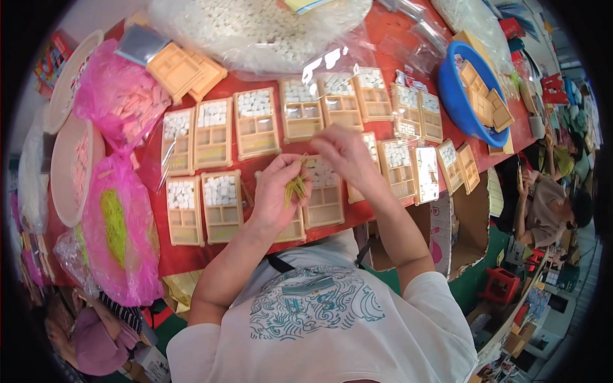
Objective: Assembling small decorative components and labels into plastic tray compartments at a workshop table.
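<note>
My left hand (280, 185) is closed around a bunch of thin yellow-green sticks (295, 189), held above the near row of trays. Just to its right, my right hand (348, 153) has its fingers drawn together in a pinch; whatever they hold, if anything, cannot be made out. Beneath the hands lies a beige compartment tray (324, 207) with small white blocks in its upper part. In the far row, a similar tray (212, 157) holds white blocks and some yellow-green pieces. Another tray (185, 233) rests at the near left. My hands partly cover the middle trays.
A large clear bag of white blocks (255, 32) lies at the back of the red table (147, 220). At left are pink bags, one with yellow-green sticks (113, 223), beside tubs (64, 166). A blue basin (454, 83) of trays stands right. Other people sit nearby.
</note>
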Demonstrator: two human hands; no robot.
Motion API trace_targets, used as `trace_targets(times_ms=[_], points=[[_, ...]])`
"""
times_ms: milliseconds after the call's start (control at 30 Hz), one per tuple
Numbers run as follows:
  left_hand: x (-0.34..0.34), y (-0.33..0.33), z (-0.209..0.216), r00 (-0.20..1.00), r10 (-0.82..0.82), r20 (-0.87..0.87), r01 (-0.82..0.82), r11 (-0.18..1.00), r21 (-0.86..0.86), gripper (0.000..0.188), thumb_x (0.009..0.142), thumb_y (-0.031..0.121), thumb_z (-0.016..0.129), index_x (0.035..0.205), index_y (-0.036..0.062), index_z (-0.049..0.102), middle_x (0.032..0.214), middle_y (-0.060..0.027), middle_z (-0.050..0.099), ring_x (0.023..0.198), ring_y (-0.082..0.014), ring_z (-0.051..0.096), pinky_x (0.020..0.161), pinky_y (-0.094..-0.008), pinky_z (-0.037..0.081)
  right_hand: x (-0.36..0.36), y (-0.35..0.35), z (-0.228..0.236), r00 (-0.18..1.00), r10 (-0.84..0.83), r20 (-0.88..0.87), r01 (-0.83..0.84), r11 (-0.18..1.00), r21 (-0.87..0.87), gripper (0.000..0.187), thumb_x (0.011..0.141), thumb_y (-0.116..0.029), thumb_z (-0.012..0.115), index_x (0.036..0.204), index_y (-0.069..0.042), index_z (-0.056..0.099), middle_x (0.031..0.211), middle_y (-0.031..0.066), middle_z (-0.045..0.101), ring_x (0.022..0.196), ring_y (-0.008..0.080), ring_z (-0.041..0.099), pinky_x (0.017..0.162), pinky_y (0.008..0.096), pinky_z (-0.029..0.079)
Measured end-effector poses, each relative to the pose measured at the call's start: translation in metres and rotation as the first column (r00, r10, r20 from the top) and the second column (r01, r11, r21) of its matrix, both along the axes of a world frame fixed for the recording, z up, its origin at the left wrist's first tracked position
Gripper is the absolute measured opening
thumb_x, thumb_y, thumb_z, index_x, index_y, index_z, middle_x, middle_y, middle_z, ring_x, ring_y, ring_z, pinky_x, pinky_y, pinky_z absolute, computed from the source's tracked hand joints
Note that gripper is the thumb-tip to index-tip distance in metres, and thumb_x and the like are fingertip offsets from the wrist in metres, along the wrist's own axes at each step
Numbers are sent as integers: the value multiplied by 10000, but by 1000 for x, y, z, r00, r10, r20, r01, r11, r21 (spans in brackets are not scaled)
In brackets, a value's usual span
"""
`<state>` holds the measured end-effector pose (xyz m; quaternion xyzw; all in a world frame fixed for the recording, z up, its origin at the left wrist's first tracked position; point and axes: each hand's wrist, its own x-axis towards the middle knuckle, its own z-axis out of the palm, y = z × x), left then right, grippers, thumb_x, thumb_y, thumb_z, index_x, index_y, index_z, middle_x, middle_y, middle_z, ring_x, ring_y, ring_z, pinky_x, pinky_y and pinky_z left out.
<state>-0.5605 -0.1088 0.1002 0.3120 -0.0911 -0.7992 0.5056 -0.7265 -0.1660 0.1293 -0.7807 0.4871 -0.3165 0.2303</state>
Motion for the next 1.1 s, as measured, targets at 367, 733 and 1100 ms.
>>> trace_targets(times_ms=[367, 733, 1100], points=[[-34, -20, -9, 987, -153, -44, 153, 988, 12, 106, 936, 125, 515, 1011, 58, 548, 778, -90, 606, 550, -183, 577, 430, -270, 419, -46, -9, -12, 925, -219, 311, 150, 962, 230, 105, 855, -81, 610, 849, 24, 603, 719, 97, 575, 689, 155, 564, 628, 295, 437], [-50, -42, 0, 960, -156, -234, 179, 981, 78, 150, 902, 72, 487, 1042, 53, 535, 902, -123, 609, 715, -221, 599, 566, -317, 477, -66, -24, -14, 936, -320, -145, 276, 925, -261, 138, 829, -116, 610, 935, -32, 639, 818, 107, 599, 789, 284, 590, 747, 380, 422], [-65, -46, -1, 947, -229, -226, 253, 964, 82, 151, 874, 25, 483, 1012, 49, 539, 876, -121, 627, 710, -218, 615, 561, -326, 469, -113, -16, -16, 762, -430, -483, 315, 899, -304, 164, 802, -121, 637, 963, -95, 650, 933, 80, 578, 891, 255, 554, 828, 401, 384]])
